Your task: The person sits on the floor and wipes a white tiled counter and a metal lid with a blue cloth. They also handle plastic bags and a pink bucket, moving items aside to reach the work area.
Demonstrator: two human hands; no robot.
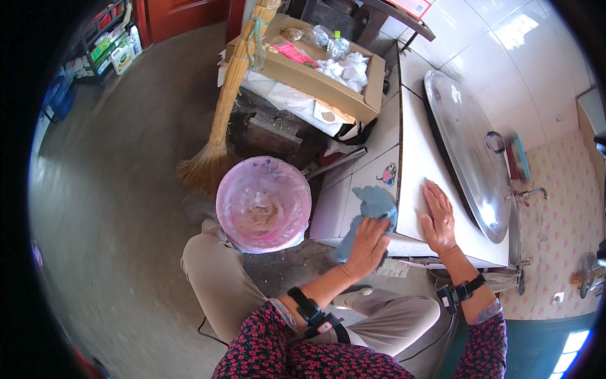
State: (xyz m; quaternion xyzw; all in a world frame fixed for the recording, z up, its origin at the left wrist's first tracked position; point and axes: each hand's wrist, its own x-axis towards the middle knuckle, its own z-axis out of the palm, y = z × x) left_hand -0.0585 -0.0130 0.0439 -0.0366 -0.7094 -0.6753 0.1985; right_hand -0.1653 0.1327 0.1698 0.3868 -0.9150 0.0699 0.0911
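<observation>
My left hand (pixel 370 240) grips a grey-blue cloth (pixel 376 201) against the tiled side (pixel 374 166) of a stove counter, close to its top edge. Part of the cloth hangs loose below the fingers. My right hand (pixel 438 218) rests on the white counter top (pixel 413 142), palm down, with nothing in it. A large metal wok lid (pixel 468 147) with a loop handle lies on the counter beyond that hand. Just above the cloth, a small colourful sticker (pixel 389 174) is on the tiles.
A lined pink waste bin (pixel 263 206) stands beside my knee. Behind it leans a straw broom (pixel 222 118). A cardboard box (pixel 322 85) holds plastic bags and other oddments. A metal pipe (pixel 338 162) juts out near the counter. A faucet (pixel 532 193) is at the right.
</observation>
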